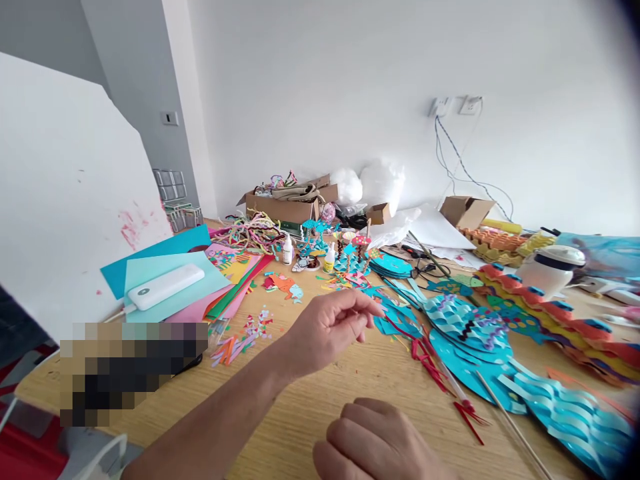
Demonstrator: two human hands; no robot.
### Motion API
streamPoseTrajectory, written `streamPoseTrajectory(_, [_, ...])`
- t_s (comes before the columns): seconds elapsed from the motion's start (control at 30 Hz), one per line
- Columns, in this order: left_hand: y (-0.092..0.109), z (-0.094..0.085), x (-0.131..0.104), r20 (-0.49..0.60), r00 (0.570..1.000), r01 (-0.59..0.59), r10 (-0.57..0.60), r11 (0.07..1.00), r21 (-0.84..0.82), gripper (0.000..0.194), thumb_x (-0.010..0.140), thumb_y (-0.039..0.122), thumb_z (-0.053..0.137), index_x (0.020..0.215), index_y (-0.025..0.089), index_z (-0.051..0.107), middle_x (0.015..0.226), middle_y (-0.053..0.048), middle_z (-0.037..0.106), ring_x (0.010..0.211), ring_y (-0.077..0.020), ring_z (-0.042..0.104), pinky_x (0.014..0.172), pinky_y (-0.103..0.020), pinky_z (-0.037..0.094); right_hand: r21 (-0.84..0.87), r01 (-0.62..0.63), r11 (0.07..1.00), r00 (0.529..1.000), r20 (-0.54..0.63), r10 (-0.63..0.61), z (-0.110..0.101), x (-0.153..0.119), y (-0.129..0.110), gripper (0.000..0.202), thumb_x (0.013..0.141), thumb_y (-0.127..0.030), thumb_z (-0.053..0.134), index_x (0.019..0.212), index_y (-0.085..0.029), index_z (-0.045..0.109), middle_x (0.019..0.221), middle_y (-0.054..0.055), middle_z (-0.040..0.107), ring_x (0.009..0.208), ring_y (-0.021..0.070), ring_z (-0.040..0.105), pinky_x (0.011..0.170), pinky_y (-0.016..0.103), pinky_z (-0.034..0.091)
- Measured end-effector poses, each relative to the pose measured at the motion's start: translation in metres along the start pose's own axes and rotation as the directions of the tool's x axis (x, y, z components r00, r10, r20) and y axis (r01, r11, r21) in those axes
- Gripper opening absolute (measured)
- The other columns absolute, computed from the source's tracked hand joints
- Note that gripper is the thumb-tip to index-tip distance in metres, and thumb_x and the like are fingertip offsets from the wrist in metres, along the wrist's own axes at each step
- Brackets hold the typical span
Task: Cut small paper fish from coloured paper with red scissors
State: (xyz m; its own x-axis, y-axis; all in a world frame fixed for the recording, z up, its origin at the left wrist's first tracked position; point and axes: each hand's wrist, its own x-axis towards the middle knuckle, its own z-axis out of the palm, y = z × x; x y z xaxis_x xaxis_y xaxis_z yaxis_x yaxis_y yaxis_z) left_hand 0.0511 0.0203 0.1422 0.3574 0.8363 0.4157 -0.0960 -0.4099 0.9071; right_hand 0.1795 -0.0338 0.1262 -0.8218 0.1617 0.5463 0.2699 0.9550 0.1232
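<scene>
My left hand (333, 328) is over the middle of the wooden table, its thumb and forefinger drawn together near blue paper pieces (397, 319); anything between the fingertips is too small to make out. Lower down, near the table's front edge, my right hand (373, 440) is curled with its knuckles up, and its fingertips are hidden. To the right of both hands lie red paper strips (429, 363) and a thin stick (510, 420). Blue discs with wavy light-blue strips (457, 320) are beyond them.
Coloured paper sheets and a white power bank (167, 287) lie at the left. Two small glue bottles (287, 250) stand farther back, before a cardboard box (283, 208). Painted egg-carton strips (565, 317) and a white lidded container (550, 270) are at the right.
</scene>
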Motion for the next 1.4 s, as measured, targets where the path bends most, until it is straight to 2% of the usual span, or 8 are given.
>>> streamPoseTrajectory(0.2, [-0.003, 0.010, -0.018, 0.122, 0.981, -0.189, 0.153, 0.901, 0.390, 0.023, 0.081, 0.007, 0.042, 0.085, 0.018, 0.062, 0.074, -0.003, 0.060, 0.068, -0.0123, 0.054, 0.064, -0.023, 0.042, -0.051, -0.028, 0.998, 0.999, -0.024, 0.027, 0.022, -0.018, 0.007, 0.031, 0.080, -0.001, 0.036, 0.056, -0.017, 0.048, 0.050, -0.002, 0.047, 0.044, 0.0103, 0.040, 0.044, 0.025, 0.026])
streamPoseTrajectory(0.37, [-0.017, 0.003, -0.024, 0.183, 0.966, -0.255, 0.183, 0.784, 0.566, 0.026, 0.082, 0.005, 0.039, 0.092, 0.017, 0.061, 0.082, -0.005, 0.061, 0.074, -0.0139, 0.055, 0.066, -0.023, 0.042, -0.057, -0.029, 0.998, 1.000, 0.000, 0.029, 0.029, -0.022, 0.010, 0.028, 0.079, -0.005, 0.040, 0.056, -0.017, 0.048, 0.051, -0.002, 0.049, 0.045, 0.0104, 0.042, 0.045, 0.026, 0.026])
streamPoseTrajectory(0.63, [-0.031, -0.015, -0.038, -0.136, 0.986, -0.002, 0.096, 0.824, 0.567, 0.016, 0.081, 0.012, 0.046, 0.085, 0.018, 0.060, 0.059, 0.003, 0.054, 0.054, -0.0103, 0.050, 0.053, -0.020, 0.038, -0.033, -0.054, 0.998, 0.992, 0.112, 0.057, 0.031, -0.023, 0.013, 0.026, 0.086, -0.012, 0.041, 0.061, -0.017, 0.048, 0.058, -0.001, 0.053, 0.050, 0.0108, 0.046, 0.047, 0.026, 0.028])
streamPoseTrajectory(0.8, [-0.028, -0.012, -0.069, -0.130, 0.989, 0.010, 0.072, 0.841, 0.542, 0.025, 0.088, 0.016, 0.036, 0.096, 0.020, 0.059, 0.061, 0.002, 0.056, 0.055, -0.0094, 0.053, 0.054, -0.019, 0.040, -0.005, -0.091, 0.996, 0.979, 0.182, 0.090, 0.034, -0.024, 0.014, 0.024, 0.087, -0.013, 0.039, 0.066, -0.017, 0.048, 0.062, 0.000, 0.055, 0.053, 0.0116, 0.048, 0.051, 0.026, 0.030])
streamPoseTrajectory(1.0, [-0.034, -0.011, -0.082, -0.241, 0.965, 0.054, 0.098, 0.832, 0.553, 0.021, 0.083, 0.011, 0.040, 0.087, 0.020, 0.058, 0.071, -0.001, 0.061, 0.059, -0.0109, 0.057, 0.057, -0.020, 0.045, -0.025, -0.118, 0.993, 0.971, 0.209, 0.120, 0.041, -0.023, 0.012, 0.021, 0.087, -0.010, 0.039, 0.068, -0.017, 0.046, 0.065, 0.000, 0.055, 0.054, 0.0118, 0.046, 0.050, 0.024, 0.030])
streamPoseTrajectory(1.17, [-0.045, -0.012, -0.091, -0.096, 0.992, 0.010, 0.078, 0.725, 0.689, 0.026, 0.079, 0.005, 0.043, 0.089, 0.022, 0.059, 0.079, -0.002, 0.064, 0.075, -0.0144, 0.060, 0.068, -0.023, 0.046, -0.028, -0.117, 0.993, 0.956, 0.267, 0.120, 0.042, -0.027, 0.012, 0.017, 0.084, -0.010, 0.044, 0.068, -0.018, 0.045, 0.067, -0.001, 0.056, 0.054, 0.0117, 0.046, 0.050, 0.024, 0.030])
streamPoseTrajectory(1.27, [-0.052, -0.029, -0.100, -0.123, 0.992, 0.062, 0.041, 0.679, 0.731, 0.029, 0.076, 0.005, 0.046, 0.090, 0.024, 0.062, 0.083, -0.003, 0.066, 0.079, -0.0171, 0.061, 0.071, -0.027, 0.047, -0.033, -0.118, 0.992, 0.944, 0.306, 0.123, 0.040, -0.031, 0.016, 0.015, 0.082, -0.009, 0.047, 0.070, -0.018, 0.044, 0.068, -0.001, 0.056, 0.055, 0.0119, 0.046, 0.050, 0.024, 0.030])
streamPoseTrajectory(1.4, [-0.057, -0.069, -0.111, -0.323, 0.942, 0.180, 0.090, 0.677, 0.713, 0.027, 0.068, 0.009, 0.056, 0.083, 0.028, 0.067, 0.085, -0.003, 0.069, 0.082, -0.0215, 0.062, 0.076, -0.031, 0.048, -0.033, -0.141, 0.989, 0.928, 0.343, 0.144, 0.036, -0.038, 0.020, 0.016, 0.082, -0.008, 0.045, 0.069, -0.018, 0.042, 0.068, 0.000, 0.055, 0.054, 0.0114, 0.046, 0.050, 0.024, 0.028])
